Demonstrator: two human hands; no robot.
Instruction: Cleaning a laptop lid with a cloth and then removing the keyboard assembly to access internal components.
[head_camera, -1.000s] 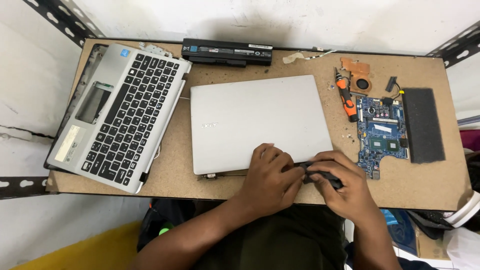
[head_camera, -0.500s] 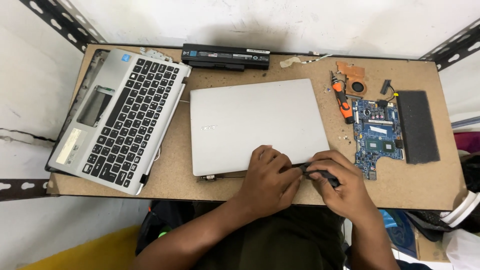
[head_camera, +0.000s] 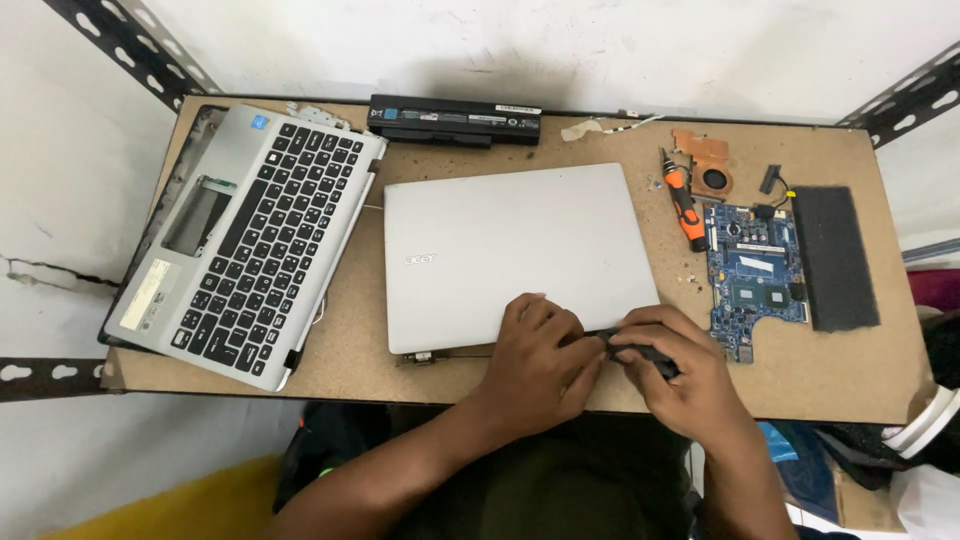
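Both my hands stay put at the lower edge of the silver laptop lid (head_camera: 510, 250): left hand (head_camera: 535, 350) pressing flat with nothing gripped, right hand (head_camera: 670, 370) fingers closed on a small dark tool (head_camera: 640, 355).

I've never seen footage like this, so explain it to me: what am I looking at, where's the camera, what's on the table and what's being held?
The camera sits on a person's head and looks down at their own two bare hands. A brown table carries a silver laptop lid panel, a loose keyboard deck, a long black battery, an orange screwdriver, a blue circuit board and a black pad. The left hand rests on the panel's near edge. The right hand grips a small black part there; what it is, I can't tell.
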